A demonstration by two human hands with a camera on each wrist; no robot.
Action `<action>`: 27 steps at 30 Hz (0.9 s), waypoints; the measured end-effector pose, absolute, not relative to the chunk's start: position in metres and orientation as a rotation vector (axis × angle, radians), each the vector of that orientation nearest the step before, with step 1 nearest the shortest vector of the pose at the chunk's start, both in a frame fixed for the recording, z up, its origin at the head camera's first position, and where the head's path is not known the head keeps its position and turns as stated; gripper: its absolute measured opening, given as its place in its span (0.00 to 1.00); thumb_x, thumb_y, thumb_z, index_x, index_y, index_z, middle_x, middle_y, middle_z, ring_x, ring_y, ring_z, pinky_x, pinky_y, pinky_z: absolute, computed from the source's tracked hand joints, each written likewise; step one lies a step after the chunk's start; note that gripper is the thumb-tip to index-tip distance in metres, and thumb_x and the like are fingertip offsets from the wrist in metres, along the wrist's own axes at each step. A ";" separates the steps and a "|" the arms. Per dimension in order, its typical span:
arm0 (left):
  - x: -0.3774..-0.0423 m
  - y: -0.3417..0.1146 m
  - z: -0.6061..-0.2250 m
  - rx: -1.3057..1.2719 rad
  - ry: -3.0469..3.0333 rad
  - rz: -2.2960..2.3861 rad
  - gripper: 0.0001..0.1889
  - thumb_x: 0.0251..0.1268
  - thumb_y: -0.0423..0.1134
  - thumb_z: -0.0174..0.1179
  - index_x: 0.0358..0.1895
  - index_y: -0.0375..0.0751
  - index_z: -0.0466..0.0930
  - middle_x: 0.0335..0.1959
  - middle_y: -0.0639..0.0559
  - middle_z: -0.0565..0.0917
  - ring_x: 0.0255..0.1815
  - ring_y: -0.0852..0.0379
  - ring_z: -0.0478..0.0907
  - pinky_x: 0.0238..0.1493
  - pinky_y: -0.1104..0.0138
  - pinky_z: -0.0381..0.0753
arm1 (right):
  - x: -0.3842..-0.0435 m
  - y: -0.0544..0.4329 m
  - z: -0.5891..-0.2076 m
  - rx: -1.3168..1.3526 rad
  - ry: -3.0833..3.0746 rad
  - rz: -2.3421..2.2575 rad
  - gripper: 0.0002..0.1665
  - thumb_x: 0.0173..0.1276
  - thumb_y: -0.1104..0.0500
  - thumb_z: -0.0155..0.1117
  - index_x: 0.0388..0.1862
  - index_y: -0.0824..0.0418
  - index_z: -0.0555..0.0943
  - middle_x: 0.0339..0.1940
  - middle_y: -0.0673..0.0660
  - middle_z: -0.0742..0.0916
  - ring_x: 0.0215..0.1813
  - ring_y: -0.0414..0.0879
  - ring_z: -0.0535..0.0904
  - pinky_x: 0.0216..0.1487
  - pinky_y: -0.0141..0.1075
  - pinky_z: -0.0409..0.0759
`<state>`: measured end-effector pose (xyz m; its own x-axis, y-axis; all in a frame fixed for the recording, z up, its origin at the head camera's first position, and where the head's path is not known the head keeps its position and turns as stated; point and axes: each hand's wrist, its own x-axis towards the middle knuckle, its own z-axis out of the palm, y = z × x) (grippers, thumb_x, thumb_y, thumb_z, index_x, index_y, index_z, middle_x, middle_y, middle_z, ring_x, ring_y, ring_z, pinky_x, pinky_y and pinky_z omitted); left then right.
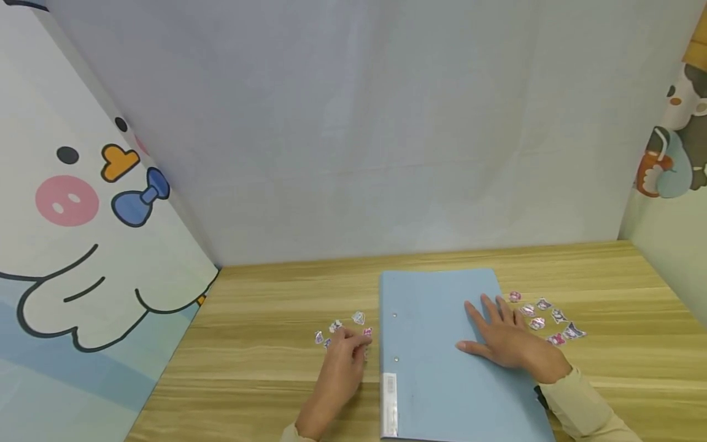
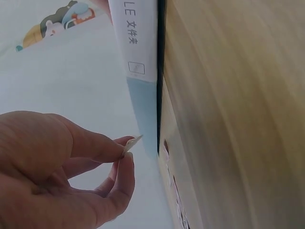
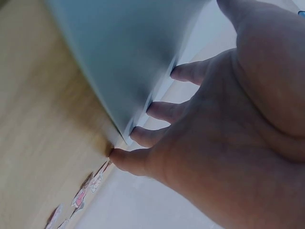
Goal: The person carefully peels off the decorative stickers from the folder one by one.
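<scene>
A light blue file folder (image 1: 442, 380) lies closed on the wooden table. Left of its spine, my left hand (image 1: 343, 362) pinches a small sticker (image 2: 132, 144) between thumb and fingertips, above the table. Only the sticker's pale edge shows in the left wrist view. Around that hand lie several small character stickers (image 1: 358, 318), some partly hidden by the fingers. My right hand (image 1: 505, 341) rests on the folder's cover with its fingers spread. In the right wrist view its fingertips (image 3: 155, 110) touch the cover, and the little finger reaches the folder's edge.
To the right of the folder, several more cut-out stickers (image 1: 537, 323) are scattered on the table (image 1: 265, 393). A small dark object (image 1: 541, 398) shows beside the right sleeve. A plain pale wall (image 1: 386, 123) stands behind, with cartoon-printed panels (image 1: 66, 258) at the sides.
</scene>
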<state>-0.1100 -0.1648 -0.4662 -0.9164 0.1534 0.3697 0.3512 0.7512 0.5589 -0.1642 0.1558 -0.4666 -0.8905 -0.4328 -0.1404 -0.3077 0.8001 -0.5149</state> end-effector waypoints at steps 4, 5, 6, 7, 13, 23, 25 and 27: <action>-0.111 -0.169 -0.467 -0.384 -2.688 -0.940 0.11 0.59 0.17 0.63 0.43 0.28 0.88 0.38 0.43 0.79 0.37 0.51 0.79 0.40 0.64 0.84 | -0.164 0.156 -0.467 -0.573 2.748 -0.712 0.52 0.74 0.38 0.62 0.80 0.72 0.56 0.78 0.82 0.52 0.76 0.84 0.39 0.67 0.79 0.39; -0.111 -0.170 -0.468 -0.384 -2.695 -0.939 0.11 0.58 0.16 0.62 0.43 0.27 0.87 0.38 0.43 0.79 0.37 0.51 0.79 0.40 0.64 0.84 | -0.164 0.155 -0.467 -0.576 2.753 -0.710 0.52 0.74 0.38 0.62 0.80 0.72 0.57 0.78 0.82 0.52 0.76 0.84 0.40 0.67 0.79 0.39; -0.111 -0.170 -0.468 -0.389 -2.695 -0.930 0.12 0.58 0.16 0.62 0.43 0.27 0.87 0.38 0.43 0.79 0.37 0.50 0.79 0.41 0.63 0.84 | -0.164 0.155 -0.467 -0.579 2.759 -0.705 0.52 0.74 0.38 0.63 0.79 0.72 0.57 0.78 0.82 0.53 0.76 0.84 0.40 0.67 0.79 0.40; -0.111 -0.171 -0.469 -0.395 -2.694 -0.922 0.12 0.58 0.16 0.62 0.43 0.27 0.87 0.38 0.42 0.80 0.37 0.50 0.79 0.41 0.63 0.84 | -0.165 0.155 -0.468 -0.580 2.764 -0.700 0.52 0.74 0.38 0.63 0.79 0.72 0.58 0.78 0.82 0.53 0.76 0.84 0.41 0.67 0.79 0.40; -0.111 -0.175 -0.474 -0.423 -2.680 -0.860 0.11 0.58 0.16 0.63 0.40 0.29 0.88 0.37 0.42 0.82 0.40 0.46 0.81 0.45 0.57 0.84 | -0.165 0.155 -0.468 -0.583 2.793 -0.653 0.51 0.74 0.38 0.63 0.79 0.72 0.59 0.77 0.82 0.55 0.76 0.84 0.43 0.66 0.80 0.43; -0.112 -0.180 -0.476 -0.404 -2.738 -0.780 0.12 0.48 0.14 0.67 0.31 0.34 0.85 0.32 0.50 0.77 0.35 0.53 0.74 0.38 0.62 0.78 | -0.165 0.155 -0.466 -0.586 2.793 -0.647 0.51 0.74 0.39 0.62 0.79 0.72 0.59 0.77 0.82 0.55 0.76 0.84 0.43 0.66 0.79 0.44; -0.112 -0.180 -0.475 -0.389 -2.752 -0.749 0.12 0.47 0.15 0.68 0.31 0.35 0.85 0.33 0.49 0.78 0.37 0.50 0.76 0.41 0.60 0.79 | -0.165 0.155 -0.467 -0.581 2.783 -0.657 0.51 0.74 0.38 0.62 0.79 0.72 0.58 0.77 0.82 0.54 0.76 0.84 0.42 0.67 0.79 0.43; -0.111 -0.181 -0.475 -0.384 -2.765 -0.738 0.12 0.47 0.16 0.70 0.31 0.36 0.85 0.34 0.49 0.79 0.39 0.49 0.76 0.42 0.59 0.80 | -0.166 0.155 -0.469 -0.581 2.767 -0.684 0.52 0.74 0.38 0.62 0.79 0.72 0.58 0.78 0.82 0.54 0.76 0.84 0.41 0.66 0.79 0.41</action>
<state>-0.1114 -0.1809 -0.4751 -0.9332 0.1862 0.3073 0.3146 0.8368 0.4482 -0.1662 0.1553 -0.4685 -0.8943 -0.4292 -0.1264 -0.3208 0.8120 -0.4875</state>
